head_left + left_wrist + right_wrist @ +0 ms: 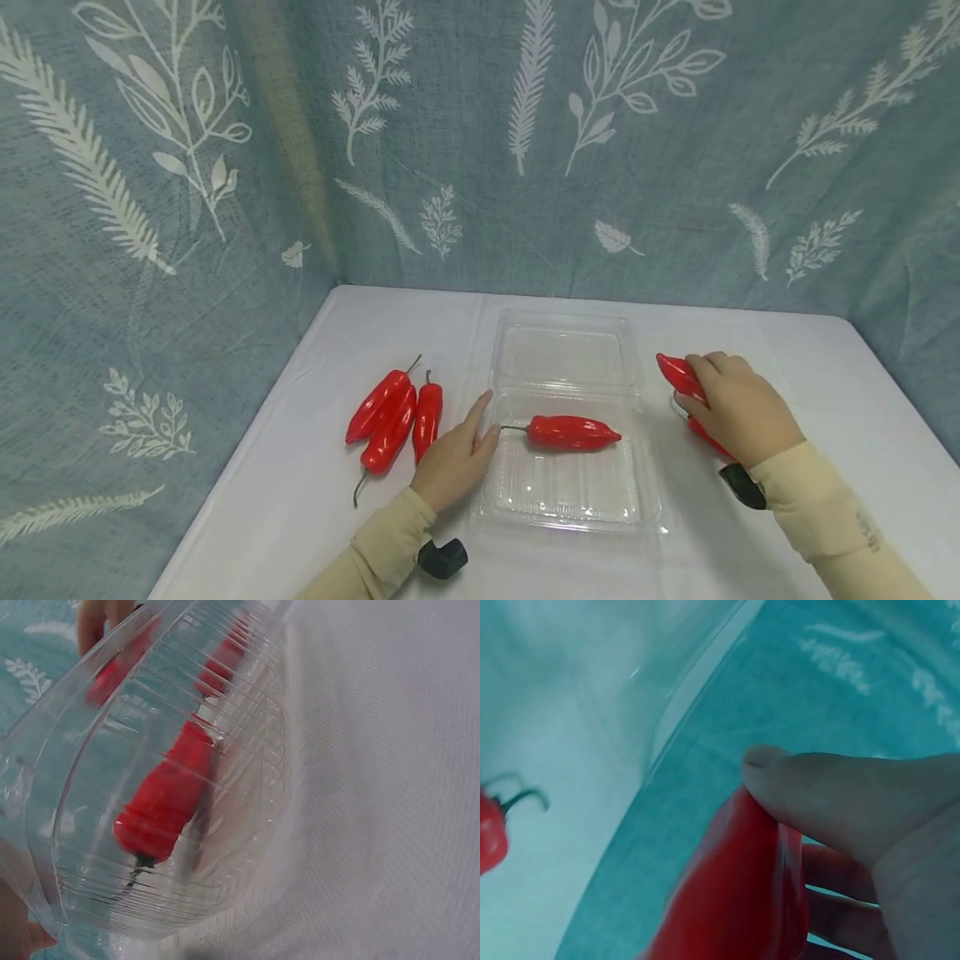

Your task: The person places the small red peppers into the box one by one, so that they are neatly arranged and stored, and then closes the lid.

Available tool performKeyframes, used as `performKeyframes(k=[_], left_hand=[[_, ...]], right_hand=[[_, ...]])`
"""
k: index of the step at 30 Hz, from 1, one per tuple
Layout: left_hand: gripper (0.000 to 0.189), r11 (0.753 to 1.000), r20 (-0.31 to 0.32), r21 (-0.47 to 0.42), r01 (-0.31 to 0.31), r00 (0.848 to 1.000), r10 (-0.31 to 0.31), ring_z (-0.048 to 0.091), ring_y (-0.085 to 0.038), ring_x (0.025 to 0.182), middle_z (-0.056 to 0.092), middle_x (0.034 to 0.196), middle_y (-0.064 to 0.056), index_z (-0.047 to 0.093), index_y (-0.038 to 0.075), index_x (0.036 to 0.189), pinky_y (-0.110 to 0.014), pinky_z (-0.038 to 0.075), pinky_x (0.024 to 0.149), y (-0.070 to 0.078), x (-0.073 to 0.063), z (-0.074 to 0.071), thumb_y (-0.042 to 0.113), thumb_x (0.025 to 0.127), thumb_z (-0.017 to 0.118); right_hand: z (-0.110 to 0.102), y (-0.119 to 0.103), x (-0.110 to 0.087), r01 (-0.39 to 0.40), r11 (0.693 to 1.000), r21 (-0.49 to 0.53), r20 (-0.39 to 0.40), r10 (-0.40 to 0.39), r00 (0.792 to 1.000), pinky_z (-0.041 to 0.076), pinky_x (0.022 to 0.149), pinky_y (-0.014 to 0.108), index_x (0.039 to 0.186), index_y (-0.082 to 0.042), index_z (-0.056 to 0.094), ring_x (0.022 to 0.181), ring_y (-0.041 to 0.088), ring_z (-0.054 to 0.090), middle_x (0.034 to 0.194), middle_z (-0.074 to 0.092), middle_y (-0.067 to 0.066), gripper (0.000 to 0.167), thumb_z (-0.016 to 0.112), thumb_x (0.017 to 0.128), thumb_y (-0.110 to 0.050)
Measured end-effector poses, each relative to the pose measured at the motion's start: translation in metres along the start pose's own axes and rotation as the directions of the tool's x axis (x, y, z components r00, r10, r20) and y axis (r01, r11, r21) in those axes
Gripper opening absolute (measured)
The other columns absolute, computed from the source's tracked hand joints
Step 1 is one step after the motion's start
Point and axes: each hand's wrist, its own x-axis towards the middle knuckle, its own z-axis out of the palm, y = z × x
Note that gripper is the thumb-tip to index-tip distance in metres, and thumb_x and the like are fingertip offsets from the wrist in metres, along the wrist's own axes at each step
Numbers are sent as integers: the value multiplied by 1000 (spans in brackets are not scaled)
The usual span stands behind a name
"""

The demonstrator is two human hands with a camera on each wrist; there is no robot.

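Observation:
My right hand (742, 408) grips a red chili pepper (679, 373) at the right of the clear plastic clamshell box; the right wrist view shows the thumb (810, 787) pressed along it. Another red pepper (708, 437) lies on the table, partly hidden under that hand. In the base of the box (570, 500) one red pepper (573, 433) lies crosswise, stem to the left. My left hand (453, 462) is at the box's left edge, forefinger extended and thumb near the pepper's stem. Through the box wall, the left wrist view shows the inside pepper (169, 795).
Three red peppers (386, 429) lie on the table left of the box, close to my left hand. The clear lid (562, 354) is folded back toward the blue-green leaf-patterned curtain (480, 208). White cloth (840, 400) covers the table.

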Motion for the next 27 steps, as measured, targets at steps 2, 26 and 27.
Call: performKeyframes(k=[2, 26, 27], left_hand=[[66, 1000, 2, 1, -1, 1000, 1, 48, -15, 53, 51, 64, 3, 25, 24, 152, -26, 42, 51, 0, 0, 0, 40, 95, 52], [66, 1000, -2, 3, -7, 1000, 7, 48, -14, 50, 50, 62, 3, 25, 23, 152, -25, 42, 48, 1, 1, 1, 40, 95, 53], [66, 1000, -3, 5, -8, 1000, 8, 47, -14, 50, 50, 62, 3, 25, 23, 152, -25, 42, 48, 1, 1, 1, 40, 95, 53]], right_hand=[[-1, -8, 0, 28, 1000, -4, 2, -28, 1000, 53, 76, 52, 113, 8, 59, 86, 36, 59, 98, 63, 21, 50, 80, 76, -18], [21, -70, -3, 315, 948, 38, 222, -315, 923, 56, 79, 39, 114, -11, 65, 91, 21, 64, 101, 68, 4, 49, 84, 71, -25], [22, -73, -2, 330, 943, 40, 231, -331, 915, 56, 80, 39, 114, -11, 65, 92, 21, 64, 102, 68, 4, 49, 84, 71, -24]])
